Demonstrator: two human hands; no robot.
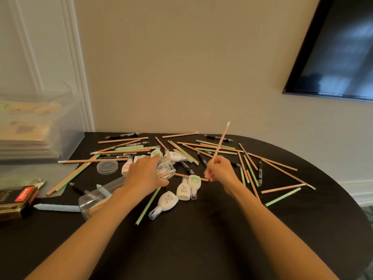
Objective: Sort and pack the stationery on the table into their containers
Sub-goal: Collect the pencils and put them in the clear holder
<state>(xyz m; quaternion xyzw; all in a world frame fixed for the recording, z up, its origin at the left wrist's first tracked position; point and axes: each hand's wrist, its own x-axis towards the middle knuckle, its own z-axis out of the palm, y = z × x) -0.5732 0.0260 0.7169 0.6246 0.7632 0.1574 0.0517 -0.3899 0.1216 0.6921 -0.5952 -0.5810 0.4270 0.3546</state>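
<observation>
A dark surface (201, 239) meets a beige wall (181, 67) bearing a black screen (333, 53). Among scattered pencils (278, 163), the left hand (144, 174) seemingly grips a clear jar (166, 169); the right hand (221, 170) pinches one pencil (221, 141), raised. Clear trays (40, 128) stand left.

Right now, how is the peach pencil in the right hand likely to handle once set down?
Probably stiff: the peach pencil juts up straight though the right hand pinches only its lower end. Likely light, since it is so slim. On the smooth black table it might roll.
</observation>
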